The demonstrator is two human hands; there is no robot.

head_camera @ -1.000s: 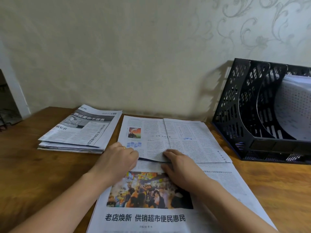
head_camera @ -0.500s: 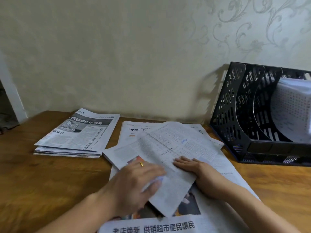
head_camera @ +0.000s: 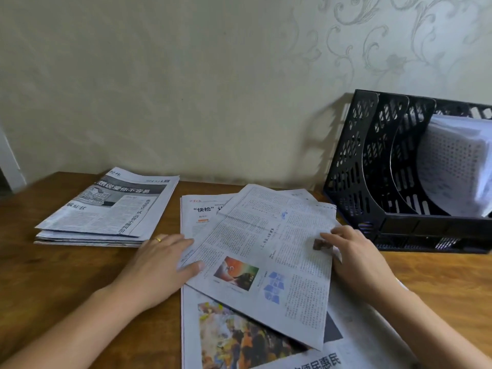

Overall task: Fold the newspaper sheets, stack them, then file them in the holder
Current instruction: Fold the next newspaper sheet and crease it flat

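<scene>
Folded newspaper sheet (head_camera: 269,251) lying askew on the open newspaper (head_camera: 354,339) at the desk's (head_camera: 53,283) near edge. Left hand (head_camera: 159,265) flat at the sheet's left edge, fingers spread, pinching nothing. Right hand (head_camera: 356,254) on the sheet's right edge; grip on the paper unclear. Stack of folded papers (head_camera: 106,211) near the back left corner. Black holder (head_camera: 399,177) at the back right, with papers (head_camera: 455,163) inside.

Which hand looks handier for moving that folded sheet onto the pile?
Probably the left hand: it touches the folded sheet's left edge, beside the pile. The right hand holds the far edge.
</scene>
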